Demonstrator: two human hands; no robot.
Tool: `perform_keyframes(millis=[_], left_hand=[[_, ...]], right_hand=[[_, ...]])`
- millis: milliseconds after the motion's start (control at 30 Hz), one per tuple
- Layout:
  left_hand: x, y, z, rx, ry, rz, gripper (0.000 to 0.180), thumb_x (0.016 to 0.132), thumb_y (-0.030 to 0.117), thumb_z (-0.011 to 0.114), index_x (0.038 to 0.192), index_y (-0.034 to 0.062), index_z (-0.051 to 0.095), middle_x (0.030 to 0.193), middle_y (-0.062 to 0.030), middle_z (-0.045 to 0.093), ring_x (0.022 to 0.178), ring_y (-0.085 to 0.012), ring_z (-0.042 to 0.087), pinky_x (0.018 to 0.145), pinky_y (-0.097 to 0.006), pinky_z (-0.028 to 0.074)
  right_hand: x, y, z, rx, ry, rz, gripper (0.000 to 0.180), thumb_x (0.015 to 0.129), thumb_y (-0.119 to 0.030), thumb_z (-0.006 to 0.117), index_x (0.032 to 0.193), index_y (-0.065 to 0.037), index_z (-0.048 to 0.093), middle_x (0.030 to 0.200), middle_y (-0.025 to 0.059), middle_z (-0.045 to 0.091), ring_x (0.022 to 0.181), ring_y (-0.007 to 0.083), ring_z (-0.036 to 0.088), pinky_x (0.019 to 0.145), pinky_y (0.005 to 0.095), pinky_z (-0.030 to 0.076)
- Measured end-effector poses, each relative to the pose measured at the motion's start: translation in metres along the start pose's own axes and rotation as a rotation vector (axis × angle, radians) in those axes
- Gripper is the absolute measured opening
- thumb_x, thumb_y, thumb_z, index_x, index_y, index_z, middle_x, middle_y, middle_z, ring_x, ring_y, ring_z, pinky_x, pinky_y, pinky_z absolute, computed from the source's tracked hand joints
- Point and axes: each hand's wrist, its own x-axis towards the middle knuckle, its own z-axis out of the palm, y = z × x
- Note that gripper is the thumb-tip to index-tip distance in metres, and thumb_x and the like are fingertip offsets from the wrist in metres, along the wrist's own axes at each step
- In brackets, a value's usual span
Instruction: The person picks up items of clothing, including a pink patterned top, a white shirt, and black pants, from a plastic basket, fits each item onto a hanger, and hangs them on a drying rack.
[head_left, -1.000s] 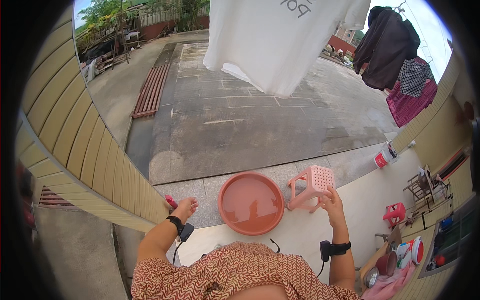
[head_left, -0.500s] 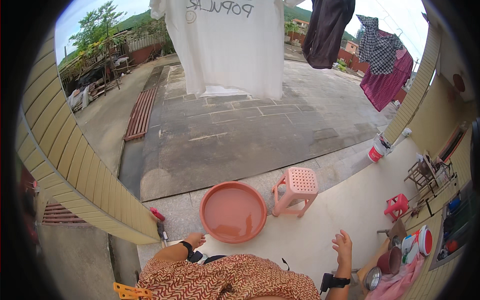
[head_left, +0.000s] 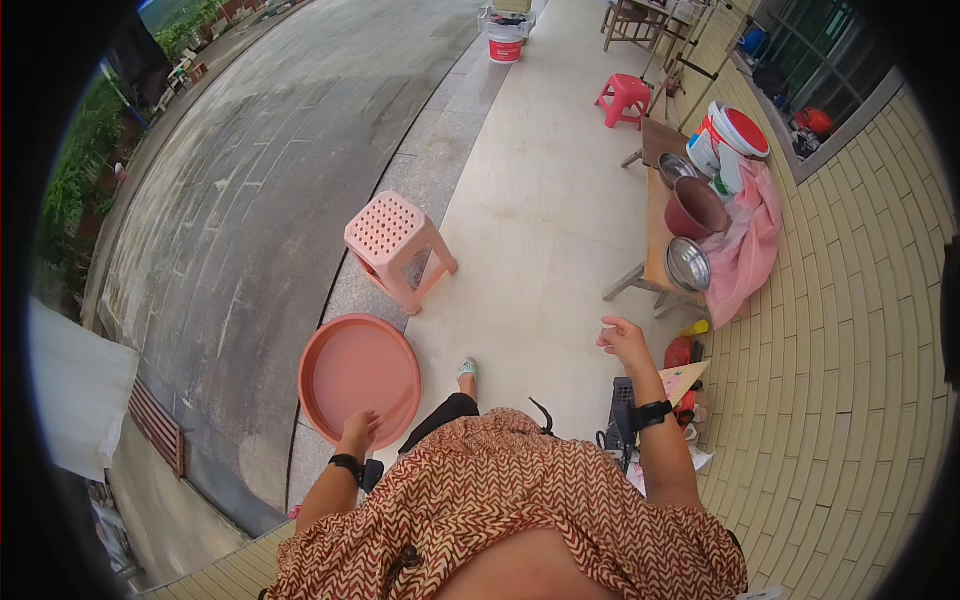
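My left hand (head_left: 360,430) hangs loosely above the near part of a round reddish-brown basin (head_left: 310,368) holding some water. Its fingers are a little bent and no object shows in them. Out in front of me on the other side, my right hand (head_left: 626,341) is in the air over the pale floor, fingers apart and slightly curled, with nothing in it. Each wrist wears a black band. Just beyond the basin stands a pink plastic stool (head_left: 388,226) with a perforated seat.
Along the right wall runs a wooden bench (head_left: 657,235) with a dark red pot (head_left: 695,208), metal bowls, white buckets and pink cloth (head_left: 752,240). A small red stool (head_left: 625,98) stands farther off. White cloth (head_left: 80,390) hangs at left. A red-and-white bucket (head_left: 504,44) is far ahead.
My view and body have turned right, so the bench and wall come closer and the hanging shirt shifts to the left edge. Both hands stay free of objects.
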Motion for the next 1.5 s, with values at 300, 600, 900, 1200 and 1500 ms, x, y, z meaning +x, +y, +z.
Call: perform_keyframes(millis=[300,600,900,1200,1500], left_hand=[[0.091,0.09,0.092,0.05,-0.083,-0.105,0.03,0.086,0.02,0.048,0.11,0.0032,0.045,0.102,-0.0109,0.056,0.082,-0.021,0.057,0.058,-0.03,0.044],[0.19,0.223,0.237,0.176,-0.125,-0.063,0.019,0.084,0.014,0.048,0.1,0.0031,0.05,0.091,-0.009,0.057,0.075,-0.0183,0.057,0.053,-0.023,0.044],[0.22,0.301,0.441,0.225,-0.315,0.073,0.02,0.085,0.017,0.048,0.1,0.0047,0.053,0.093,-0.0069,0.058,0.076,-0.0171,0.057,0.062,-0.028,0.044],[0.286,0.314,0.51,0.024,-0.35,0.093,0.021,0.087,0.02,0.047,0.099,0.005,0.054,0.091,-0.0072,0.059,0.073,-0.019,0.057,0.058,-0.028,0.044],[0.344,0.405,0.565,1.336,-0.166,0.712,0.008,0.075,0.01,0.054,0.067,0.0089,0.052,0.055,-0.0028,0.047,0.046,-0.015,0.046,0.041,-0.026,0.037]], right_hand=[[0.069,-0.021,-0.049,0.024,0.136,0.085,0.034,0.077,-0.005,0.055,0.11,-0.002,0.055,0.073,0.0033,0.058,0.064,0.0115,0.06,0.056,0.0215,0.046],[0.134,-0.055,-0.109,0.147,0.285,0.178,0.035,0.075,-0.004,0.055,0.11,-0.003,0.055,0.077,0.004,0.059,0.065,0.0136,0.062,0.056,0.0231,0.047],[0.279,-0.092,-0.199,0.158,0.303,0.168,0.029,0.082,-0.009,0.053,0.111,-0.003,0.053,0.075,0.0026,0.058,0.066,0.0134,0.06,0.06,0.025,0.05],[0.47,-0.218,-0.257,0.076,0.159,0.063,0.027,0.081,-0.01,0.055,0.107,-0.001,0.056,0.079,0.0028,0.06,0.064,0.0115,0.059,0.057,0.0219,0.047],[0.664,-0.292,-0.229,-0.041,-0.117,0.045,0.027,0.084,-0.015,0.055,0.108,-0.004,0.056,0.081,0.0034,0.061,0.071,0.0131,0.062,0.062,0.0245,0.05]])
